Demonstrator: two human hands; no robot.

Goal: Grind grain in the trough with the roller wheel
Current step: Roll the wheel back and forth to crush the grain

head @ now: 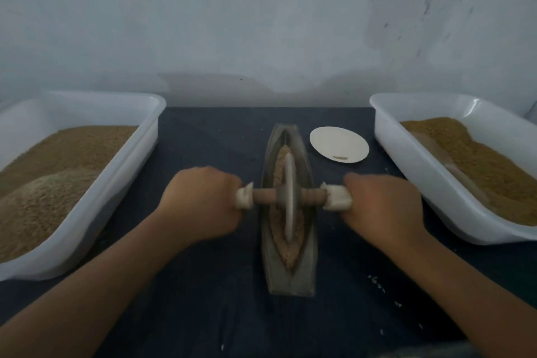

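The dark-covered worktop runs out of view at the near and side edges. Two white tubs of brown grain stand on it. The left tub is cut off by the left edge and the right tub by the right edge, and something pale lies half buried in the right tub, too dim to identify. Between them the boat-shaped trough lies lengthwise, its channel filled with crushed grain. The left hand and right hand each grip a white-wrapped end of the wooden axle. The fingers are curled beneath the wraps and mostly hidden by the backs of the hands. The roller wheel stands upright in the channel, midway between the two hands, its rim blurred. A white plate sits just beside the trough's far right, carrying a small brown smear. A few pale grains lie scattered on the worktop near the right forearm.
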